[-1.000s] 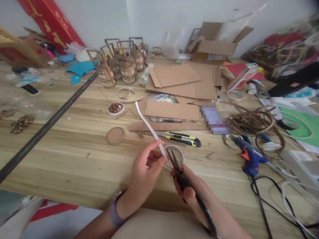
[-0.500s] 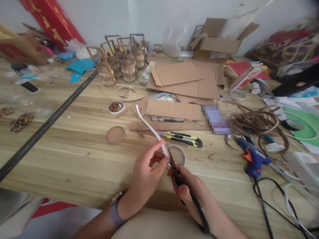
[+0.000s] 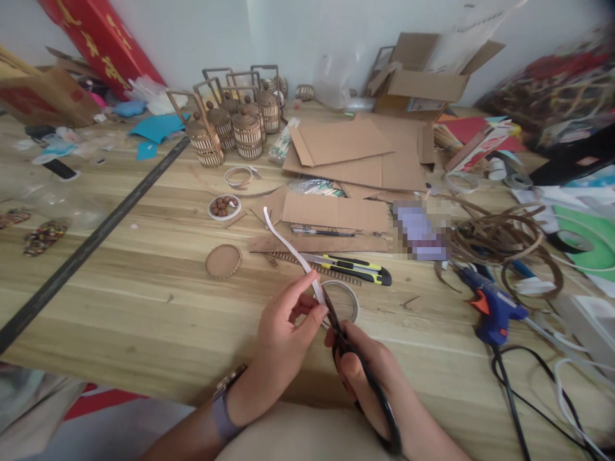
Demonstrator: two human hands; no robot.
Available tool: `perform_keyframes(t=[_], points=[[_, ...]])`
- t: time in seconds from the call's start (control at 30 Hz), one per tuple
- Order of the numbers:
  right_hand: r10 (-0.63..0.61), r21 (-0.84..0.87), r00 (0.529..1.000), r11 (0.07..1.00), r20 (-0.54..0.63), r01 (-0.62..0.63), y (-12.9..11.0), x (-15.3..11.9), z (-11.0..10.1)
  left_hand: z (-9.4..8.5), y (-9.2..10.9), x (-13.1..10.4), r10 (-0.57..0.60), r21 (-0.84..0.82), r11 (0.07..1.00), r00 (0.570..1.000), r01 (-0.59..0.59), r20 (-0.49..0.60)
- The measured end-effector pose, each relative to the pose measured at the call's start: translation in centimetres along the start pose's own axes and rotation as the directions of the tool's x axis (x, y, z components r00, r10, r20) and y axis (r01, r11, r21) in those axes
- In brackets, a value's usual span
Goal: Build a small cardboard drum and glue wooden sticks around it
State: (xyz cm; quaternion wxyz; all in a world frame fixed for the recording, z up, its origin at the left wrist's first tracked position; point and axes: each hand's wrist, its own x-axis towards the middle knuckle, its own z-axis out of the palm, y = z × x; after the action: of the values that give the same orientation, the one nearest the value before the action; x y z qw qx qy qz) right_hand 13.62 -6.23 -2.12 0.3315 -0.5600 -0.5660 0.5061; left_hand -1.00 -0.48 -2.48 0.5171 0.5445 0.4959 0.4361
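Observation:
Between thumb and fingers, my left hand pinches a thin white strip, which curves up and away to the left. My right hand is wrapped round black-handled scissors. Their blades meet the strip's lower end beside my left fingertips. Behind the hands lies a pale ring, partly covered by the scissors and fingers. A yellow and black utility knife rests just beyond the ring. To the left is a round brown disc, with a white dish of brown beads farther back.
Small lidded baskets with handles stand at the back. Cardboard sheets lie mid-table. At the right are a blue glue gun, its cords, and coiled brown strips. A long black bar crosses the left side.
The scissors' handles have shifted slightly in my right hand. The strip stays in my left hand, almost unmoved. The view has shifted slightly.

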Motion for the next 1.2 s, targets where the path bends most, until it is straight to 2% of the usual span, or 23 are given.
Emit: perform_keyframes(t=[0.17,0.27,0.43,0.5,0.6,0.63,0.77,0.83,1.0,1.2], points=[[0.044,-0.008,0.999,0.999,-0.017,-0.044,0.4,-0.2,0.2,0.1,-0.3,0.0,0.028,-0.012,1.0,1.0,-0.028,-0.004],[0.061,-0.036,0.998,0.997,-0.018,-0.062,0.7,-0.2,0.0,0.2,-0.4,-0.1,0.002,-0.041,0.999,1.0,-0.002,0.005],[-0.011,-0.166,0.997,0.986,-0.08,-0.002,0.9,0.1,-0.3,0.1,-0.1,0.1,-0.061,-0.185,0.981,0.996,0.048,-0.061],[-0.041,-0.22,0.995,0.975,-0.096,0.019,0.9,0.2,-0.3,-0.1,0.0,0.4,-0.092,-0.193,0.978,0.995,0.085,-0.031],[-0.068,-0.258,0.994,0.965,-0.091,0.042,0.8,0.2,-0.2,-0.5,0.0,0.8,-0.15,-0.134,0.977,0.981,0.166,0.121],[-0.079,-0.264,0.993,0.963,-0.087,0.054,0.7,0.2,-0.1,-0.7,0.0,0.8,-0.159,-0.095,0.98,0.977,0.173,0.142],[-0.127,-0.282,0.988,0.954,-0.084,0.099,0.6,0.2,0.0,-0.7,-0.1,0.5,-0.086,0.094,0.992,0.994,0.079,0.073],[-0.141,-0.283,0.986,0.953,-0.086,0.112,0.6,0.2,0.0,-0.5,-0.1,0.3,-0.042,0.131,0.991,0.997,0.032,0.072],[-0.114,-0.252,0.993,0.963,-0.043,0.1,0.8,0.1,-0.3,0.0,0.0,-0.1,-0.051,0.095,0.995,0.988,0.038,0.144],[-0.096,-0.268,0.993,0.96,-0.065,0.075,0.8,0.1,-0.1,0.3,0.1,-0.3,-0.057,0.074,0.996,0.99,0.048,0.132]])
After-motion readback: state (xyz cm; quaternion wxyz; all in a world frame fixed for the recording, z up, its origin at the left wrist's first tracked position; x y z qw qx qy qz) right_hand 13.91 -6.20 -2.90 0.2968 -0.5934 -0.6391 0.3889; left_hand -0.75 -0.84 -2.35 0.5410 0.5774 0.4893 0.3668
